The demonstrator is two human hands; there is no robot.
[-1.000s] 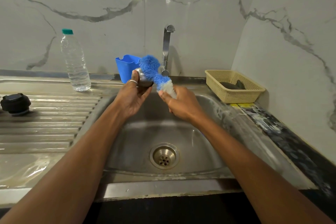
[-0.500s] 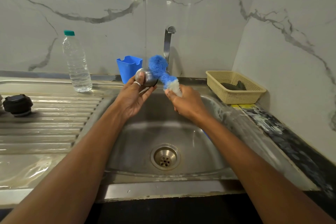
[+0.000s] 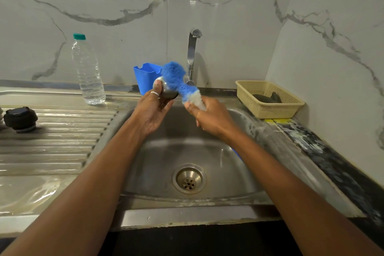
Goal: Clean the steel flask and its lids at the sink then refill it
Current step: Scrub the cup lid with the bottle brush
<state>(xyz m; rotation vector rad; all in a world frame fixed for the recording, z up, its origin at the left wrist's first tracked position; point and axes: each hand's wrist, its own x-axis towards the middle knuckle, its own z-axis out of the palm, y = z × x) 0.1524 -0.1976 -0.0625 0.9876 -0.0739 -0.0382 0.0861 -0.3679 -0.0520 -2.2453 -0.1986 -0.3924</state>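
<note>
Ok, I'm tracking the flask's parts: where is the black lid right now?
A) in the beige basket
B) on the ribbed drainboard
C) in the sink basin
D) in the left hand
B: the black lid sits on the ribbed drainboard, left of the water bottle.

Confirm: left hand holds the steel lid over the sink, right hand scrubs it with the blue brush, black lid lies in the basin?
Not quite. The black lid sits on the drainboard left of the sink, not in the basin, per the head view. Rest holds: left hand grips the steel lid, right hand the blue brush.
</note>
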